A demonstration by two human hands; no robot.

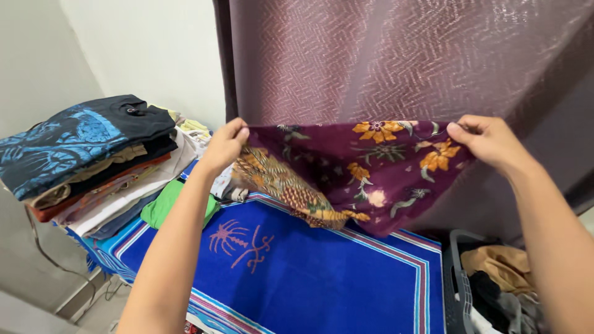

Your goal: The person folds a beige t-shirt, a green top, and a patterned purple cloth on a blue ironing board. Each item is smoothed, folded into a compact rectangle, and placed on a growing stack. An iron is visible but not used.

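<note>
Your left hand (224, 143) pinches one top corner of the cloth (371, 170), a maroon batik piece with orange flowers; your right hand (489, 141) pinches the opposite corner. Both hands are closed on the fabric. The cloth hangs in the air between them, in front of the curtain (402, 55), with its lower edge drooping to touch the blue mat (322, 272) below. One end shows a brown and gold patterned band, turned over on itself. Judged state: the cloth is spread out but not yet folded; no crease is set, and it is not laid flat. To your left stands a stack (93, 161) of folded clothes, which I read as the finished part. Count in the stack: about seven or eight layers visible at the edge; exact number cannot be told. A dark shirt with blue print lies on top. One green piece (167, 204) sits at the stack's foot, partly behind your left forearm. At lower right, one basket (455, 284), grey, holds loose garments: at least three (tan, black, grey), heaped, so the count is uncertain. These read as the part left. Counts: two hands, one cloth in hand, one stack, one basket, one mat, one curtain.
</note>
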